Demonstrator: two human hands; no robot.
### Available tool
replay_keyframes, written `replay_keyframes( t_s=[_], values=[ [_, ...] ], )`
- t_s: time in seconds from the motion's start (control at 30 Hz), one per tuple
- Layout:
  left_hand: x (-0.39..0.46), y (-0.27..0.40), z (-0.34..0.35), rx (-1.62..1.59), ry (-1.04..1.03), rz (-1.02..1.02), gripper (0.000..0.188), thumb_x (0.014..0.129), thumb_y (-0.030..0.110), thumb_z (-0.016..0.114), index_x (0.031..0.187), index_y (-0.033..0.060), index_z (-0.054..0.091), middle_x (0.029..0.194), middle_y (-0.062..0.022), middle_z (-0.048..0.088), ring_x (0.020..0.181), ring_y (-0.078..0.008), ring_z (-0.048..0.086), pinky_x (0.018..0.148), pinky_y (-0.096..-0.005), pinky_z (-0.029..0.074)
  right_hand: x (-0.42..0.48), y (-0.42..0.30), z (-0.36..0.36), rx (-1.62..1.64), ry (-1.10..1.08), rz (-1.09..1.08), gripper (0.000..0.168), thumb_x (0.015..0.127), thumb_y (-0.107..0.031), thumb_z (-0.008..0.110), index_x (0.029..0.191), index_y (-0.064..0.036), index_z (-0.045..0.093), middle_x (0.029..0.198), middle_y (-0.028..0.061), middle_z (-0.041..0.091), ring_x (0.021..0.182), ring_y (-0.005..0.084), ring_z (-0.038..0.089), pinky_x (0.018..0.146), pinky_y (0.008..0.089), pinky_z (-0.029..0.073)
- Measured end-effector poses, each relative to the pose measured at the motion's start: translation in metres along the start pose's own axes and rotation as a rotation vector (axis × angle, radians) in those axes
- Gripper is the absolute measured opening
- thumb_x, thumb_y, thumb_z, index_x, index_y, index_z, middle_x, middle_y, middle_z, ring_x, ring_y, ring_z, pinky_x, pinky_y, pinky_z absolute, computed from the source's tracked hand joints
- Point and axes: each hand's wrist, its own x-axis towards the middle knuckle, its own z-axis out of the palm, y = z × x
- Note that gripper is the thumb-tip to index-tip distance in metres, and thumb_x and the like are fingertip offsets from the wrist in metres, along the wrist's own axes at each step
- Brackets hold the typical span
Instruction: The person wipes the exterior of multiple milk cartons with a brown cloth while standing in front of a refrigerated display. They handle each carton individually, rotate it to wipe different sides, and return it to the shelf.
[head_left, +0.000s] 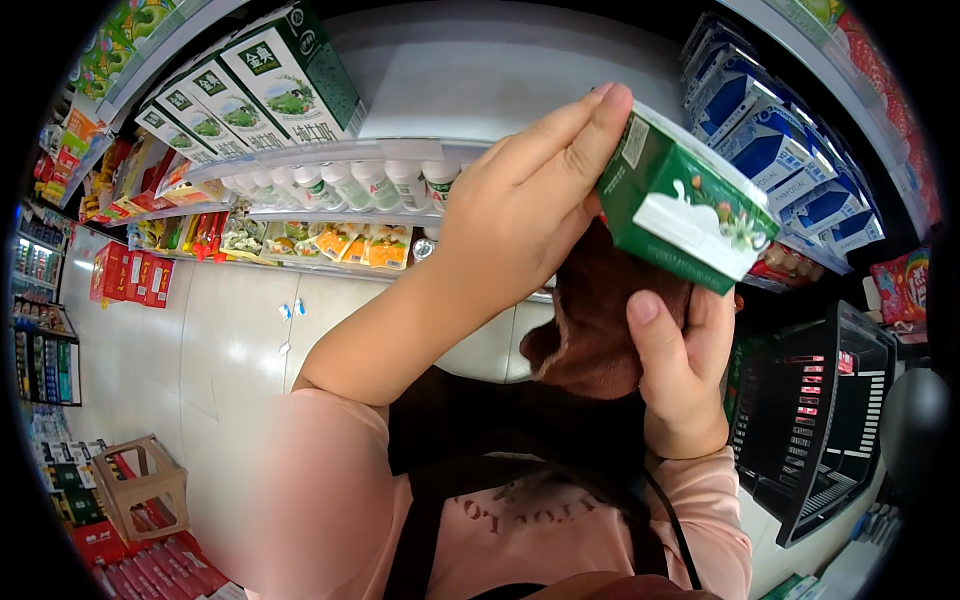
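A green and white milk carton box (679, 206) is held tilted in front of a shelf. My left hand (525, 187) is closed on the box's upper left end, its fingers along that edge. Lower down, my right hand (686, 352) grips a brown cloth (600, 322), which hangs between my hands; its fingers are partly hidden behind the box's lower corner, so their hold on the box is unclear. Behind the box runs a grey shelf board (480, 67) with green and white milk cartons (277, 82) at its left and blue and white cartons (765, 150) at its right.
White bottles (352, 184) and bagged snacks (360, 244) fill lower shelves. A black plastic basket (817, 427) stands at the right. On the left are red boxes (131, 274), a brown stool (142, 487) and small scraps on the tiled floor (232, 330).
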Motion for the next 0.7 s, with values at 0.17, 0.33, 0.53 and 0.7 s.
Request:
replay_keyframes(
  t_s=[0.17,0.33,0.53,0.7],
  values=[
    [0.009,0.000,0.015,-0.002,0.019,-0.019,0.071,0.066,-0.002,0.066,0.133,0.0070,0.044,0.116,-0.0118,0.059,0.081,-0.0262,0.062,0.067,-0.0329,0.052,0.012,0.007,-0.006,0.021,0.064,-0.044,0.043,0.086,-0.008,0.053,0.124,0.008,0.039,0.118,0.0151,0.052,0.109,0.0187,0.050,0.096,0.0312,0.036],
    [0.019,-0.007,0.028,0.056,-0.008,-0.113,0.059,0.074,0.005,0.065,0.130,0.0056,0.045,0.098,-0.0132,0.063,0.074,-0.0298,0.061,0.062,-0.0359,0.050,0.032,0.022,-0.010,-0.030,0.181,-0.160,0.063,0.084,-0.004,0.055,0.133,0.005,0.018,0.128,0.0252,0.042,0.118,0.0248,0.044,0.101,0.0346,0.033],
    [0.030,-0.021,0.047,0.020,-0.052,-0.217,0.047,0.082,0.018,0.062,0.123,0.0000,0.049,0.085,-0.0175,0.062,0.072,-0.0345,0.060,0.061,-0.0407,0.048,0.050,0.022,-0.020,-0.002,0.164,-0.067,0.060,0.085,-0.004,0.054,0.132,0.005,0.018,0.129,0.0275,0.040,0.117,0.0238,0.044,0.098,0.0328,0.036],
    [0.040,-0.025,0.052,0.064,-0.151,-0.245,0.043,0.086,0.020,0.056,0.119,-0.0059,0.049,0.086,-0.0204,0.062,0.075,-0.0364,0.060,0.064,-0.0418,0.049,0.064,0.031,-0.031,-0.005,0.140,-0.044,0.057,0.085,-0.004,0.051,0.132,0.005,0.019,0.130,0.0276,0.040,0.115,0.0234,0.046,0.095,0.0316,0.038]
  ],
)
